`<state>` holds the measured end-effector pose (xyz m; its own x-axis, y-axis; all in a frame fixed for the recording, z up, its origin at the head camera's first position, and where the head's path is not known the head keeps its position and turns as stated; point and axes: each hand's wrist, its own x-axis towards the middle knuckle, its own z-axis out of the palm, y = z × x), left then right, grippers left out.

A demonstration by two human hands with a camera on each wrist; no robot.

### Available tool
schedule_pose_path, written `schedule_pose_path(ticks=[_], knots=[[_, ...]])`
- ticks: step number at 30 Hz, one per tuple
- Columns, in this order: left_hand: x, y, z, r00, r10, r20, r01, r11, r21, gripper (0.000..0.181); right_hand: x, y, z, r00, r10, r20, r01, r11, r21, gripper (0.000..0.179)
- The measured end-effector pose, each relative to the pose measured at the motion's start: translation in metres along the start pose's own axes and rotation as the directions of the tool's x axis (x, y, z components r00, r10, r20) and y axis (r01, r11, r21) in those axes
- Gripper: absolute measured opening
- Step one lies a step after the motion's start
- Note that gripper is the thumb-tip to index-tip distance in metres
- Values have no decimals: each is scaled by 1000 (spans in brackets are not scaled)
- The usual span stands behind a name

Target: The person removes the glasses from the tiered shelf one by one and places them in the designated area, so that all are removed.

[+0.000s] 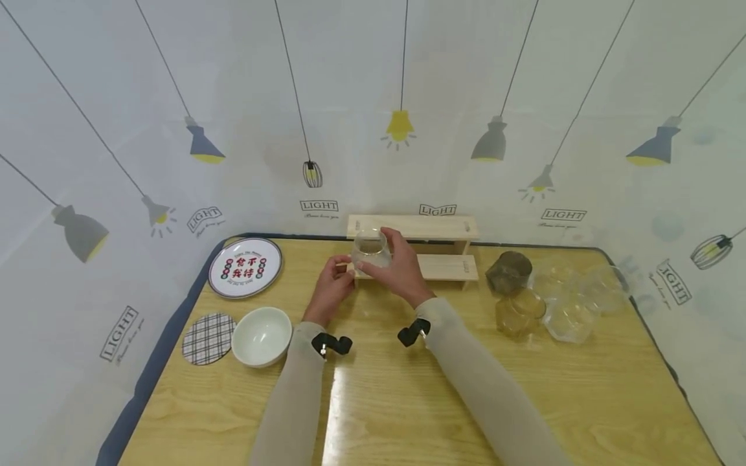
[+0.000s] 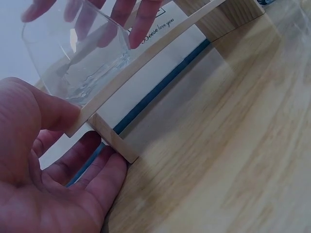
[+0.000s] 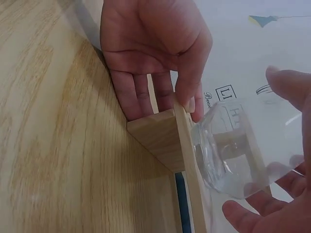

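A clear glass cup (image 1: 373, 251) stands upright at the left end of the lower step of a two-step wooden rack (image 1: 440, 266). My right hand (image 1: 405, 268) holds the cup from its right side, thumb in front and fingers round the back. The cup's base is right at the board (image 3: 188, 160) in the right wrist view. My left hand (image 1: 329, 292) grips the rack's left end. In the left wrist view its thumb (image 2: 60, 112) lies at the board's edge beside the cup, and the other fingers are curled below, by the short wooden leg (image 2: 112, 140).
Several glasses stand on the right: a dark grey one (image 1: 509, 272), an amber one (image 1: 520, 314) and clear ones (image 1: 571, 317). On the left are a plate with red lettering (image 1: 246, 268), a checked round mat (image 1: 208, 338) and a white bowl (image 1: 261, 336). A patterned wall covering (image 1: 350, 129) rises behind the table.
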<state>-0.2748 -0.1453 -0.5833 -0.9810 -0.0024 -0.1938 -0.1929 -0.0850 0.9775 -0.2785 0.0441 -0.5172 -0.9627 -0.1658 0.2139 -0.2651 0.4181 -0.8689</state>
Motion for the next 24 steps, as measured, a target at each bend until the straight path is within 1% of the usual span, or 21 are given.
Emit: schedule_pose_path(ticks=[3,6,12,19,21,24], knots=[[1,0,2,1000,12,-4,-12,1000,6,36,2,1,3,1000,-4,-22,4,1000,-5,91],[1,0,1,1000,6,-17,-6,1000,13,35,2,2,6,999,9,-34,-9,1000,-20,88],[2,-1,1,1000,1,-3,-1,1000,20,35,-3,3,6,999,19,-39,-21,999,-47,89],[2,-2,1,1000,14,-14,-13,1000,19,34,-8,8,5,1000,14,-2,-13,999,30,85],[2,-2,1,1000,24,-16,-24,999,22,35,-10,7,3,1000,3,-4,-3,999,39,85],[2,-1,1,999,35,-14,-35,999,25,36,-13,5,0,999,-32,-19,33,999,36,86]])
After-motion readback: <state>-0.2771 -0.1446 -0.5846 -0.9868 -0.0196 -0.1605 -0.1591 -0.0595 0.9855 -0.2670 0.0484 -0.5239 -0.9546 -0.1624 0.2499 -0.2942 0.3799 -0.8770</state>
